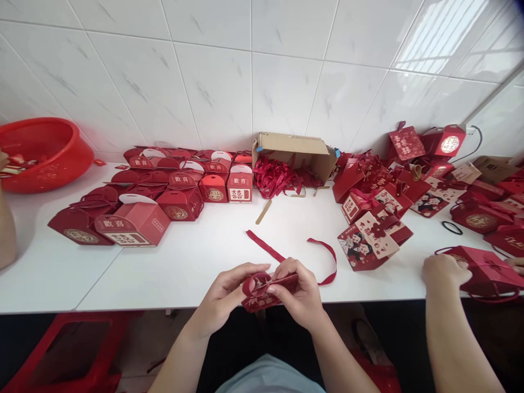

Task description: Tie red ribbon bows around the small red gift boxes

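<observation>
Both my hands grip one small red gift box [262, 292] at the near edge of the white table [196, 256]. My left hand [225, 295] pinches its left end, fingers closed. My right hand [297, 289] is curled over its top right. A red ribbon [286, 254] runs from the box across the table behind my hands.
Rows of closed red gift boxes [164, 191] stand at the back left. A cardboard carton [292, 155] spilling red ribbons lies in the middle. More red boxes [409, 191] pile at the right, where another person's hand [444, 270] rests on one. A red basin [43, 153] sits far left.
</observation>
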Motion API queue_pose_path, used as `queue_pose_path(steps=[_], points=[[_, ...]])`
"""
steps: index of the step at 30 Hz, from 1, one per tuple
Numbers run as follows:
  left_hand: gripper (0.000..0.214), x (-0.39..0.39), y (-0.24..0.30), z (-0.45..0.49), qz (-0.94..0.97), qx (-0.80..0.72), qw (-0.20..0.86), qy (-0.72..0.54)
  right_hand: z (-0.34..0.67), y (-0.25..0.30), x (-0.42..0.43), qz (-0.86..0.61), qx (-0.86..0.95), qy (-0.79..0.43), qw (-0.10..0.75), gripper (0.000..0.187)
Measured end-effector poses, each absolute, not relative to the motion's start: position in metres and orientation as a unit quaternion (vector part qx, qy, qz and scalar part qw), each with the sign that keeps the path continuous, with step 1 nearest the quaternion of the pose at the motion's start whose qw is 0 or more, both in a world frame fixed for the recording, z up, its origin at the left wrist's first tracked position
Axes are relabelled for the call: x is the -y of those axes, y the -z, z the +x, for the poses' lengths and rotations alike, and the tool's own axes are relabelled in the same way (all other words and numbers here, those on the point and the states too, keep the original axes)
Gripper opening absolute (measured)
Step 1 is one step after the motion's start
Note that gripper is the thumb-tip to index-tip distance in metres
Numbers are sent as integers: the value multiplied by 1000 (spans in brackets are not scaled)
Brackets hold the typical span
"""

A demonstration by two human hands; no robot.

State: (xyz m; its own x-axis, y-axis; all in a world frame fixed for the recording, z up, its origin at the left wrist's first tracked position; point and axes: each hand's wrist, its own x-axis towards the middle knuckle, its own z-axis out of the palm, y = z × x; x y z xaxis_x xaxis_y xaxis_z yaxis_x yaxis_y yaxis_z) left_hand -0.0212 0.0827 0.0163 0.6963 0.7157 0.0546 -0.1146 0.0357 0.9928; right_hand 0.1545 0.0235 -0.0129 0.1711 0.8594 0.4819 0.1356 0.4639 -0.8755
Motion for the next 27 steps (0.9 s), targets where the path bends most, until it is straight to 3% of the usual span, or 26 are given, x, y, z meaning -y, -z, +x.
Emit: queue_pose_path(steps=[11,18,23,27], points=[[21,-79,-8,-21,656,-165,653,-340,153,13,-23,-407,560,-261,673,20],[12,-79,-2,-11,720,-202,512,-423,153,19,-26,-393,561,-243,687,21],[19,-80,4,-12,737,-201,480,-430,159,14,-28,-434,598,-228,634,18],[17,-79,4,-14,740,-201,484,-422,166,6,-26,-450,656,-259,548,28]])
